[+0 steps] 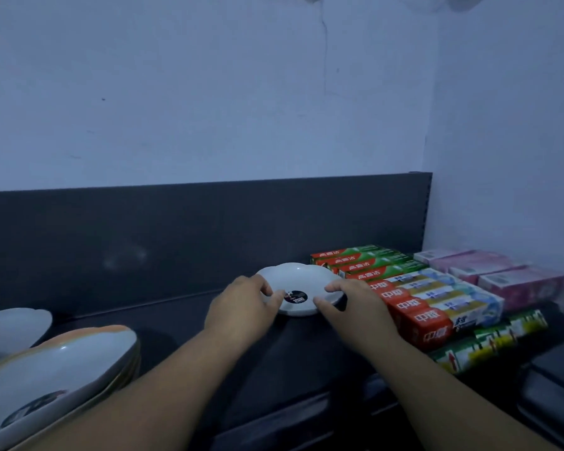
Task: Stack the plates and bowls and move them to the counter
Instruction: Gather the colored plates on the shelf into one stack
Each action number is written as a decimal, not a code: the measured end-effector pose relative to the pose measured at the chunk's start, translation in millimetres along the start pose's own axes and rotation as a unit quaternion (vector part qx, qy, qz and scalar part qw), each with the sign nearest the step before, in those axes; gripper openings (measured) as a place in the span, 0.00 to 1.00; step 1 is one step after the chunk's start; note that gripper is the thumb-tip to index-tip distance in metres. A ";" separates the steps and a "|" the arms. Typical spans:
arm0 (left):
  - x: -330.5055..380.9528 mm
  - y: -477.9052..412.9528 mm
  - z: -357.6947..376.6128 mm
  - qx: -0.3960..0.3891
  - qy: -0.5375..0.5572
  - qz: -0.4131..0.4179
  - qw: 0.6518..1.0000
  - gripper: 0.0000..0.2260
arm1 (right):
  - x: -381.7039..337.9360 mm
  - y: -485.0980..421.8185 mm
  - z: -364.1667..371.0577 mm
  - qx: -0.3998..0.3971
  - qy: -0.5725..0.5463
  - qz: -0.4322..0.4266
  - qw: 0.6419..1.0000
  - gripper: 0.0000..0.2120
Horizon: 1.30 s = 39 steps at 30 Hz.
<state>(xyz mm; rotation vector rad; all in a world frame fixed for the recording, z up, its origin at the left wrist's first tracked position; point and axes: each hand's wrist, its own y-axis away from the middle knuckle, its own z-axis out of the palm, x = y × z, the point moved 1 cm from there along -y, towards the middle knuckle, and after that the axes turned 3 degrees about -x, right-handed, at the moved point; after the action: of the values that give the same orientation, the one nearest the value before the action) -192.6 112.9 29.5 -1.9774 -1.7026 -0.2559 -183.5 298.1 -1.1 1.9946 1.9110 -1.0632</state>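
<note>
A small white scalloped plate with a round black sticker rests on the dark shelf near the back panel. My left hand grips its left rim and my right hand grips its right rim, thumbs on top. At the lower left lies a stack of larger white plates with orange edges, and behind it another white scalloped plate. The plate's underside is hidden, so I cannot tell whether it is lifted or touching the shelf.
Rows of red and green toothpaste boxes lie right beside the small plate, with pink boxes farther right and green boxes in front. A dark back panel and a white wall close the shelf behind.
</note>
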 end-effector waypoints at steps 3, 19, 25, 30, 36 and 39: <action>-2.7 -22.2 16.6 -0.018 0.003 -0.035 0.999 0.15 | 7.0 -11.3 1.9 -0.029 0.006 0.008 1.000 0.22; -10.0 -61.7 41.8 -0.074 0.101 -0.151 0.981 0.26 | 14.0 -32.5 17.7 -0.079 -0.039 0.009 0.996 0.27; -7.1 -55.5 28.6 -0.031 0.169 -0.149 0.974 0.27 | 5.2 -28.3 16.5 -0.061 -0.073 -0.001 0.995 0.25; 0.1 -39.9 2.1 0.040 0.206 -0.114 0.971 0.25 | -14.5 -22.8 9.4 -0.001 -0.091 -0.041 0.995 0.23; 0.9 -10.9 -45.9 0.106 0.209 -0.080 0.969 0.25 | -51.8 -11.7 0.8 0.052 -0.176 -0.044 0.982 0.26; -8.9 7.2 -76.4 0.124 0.204 -0.071 0.969 0.26 | -77.8 -3.3 0.7 0.059 -0.224 -0.032 0.972 0.28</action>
<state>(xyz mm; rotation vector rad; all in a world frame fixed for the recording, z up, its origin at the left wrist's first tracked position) -173.2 67.0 88.5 -1.5022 -1.5236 -0.4439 -180.4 236.1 46.0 1.5731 1.7075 -1.5223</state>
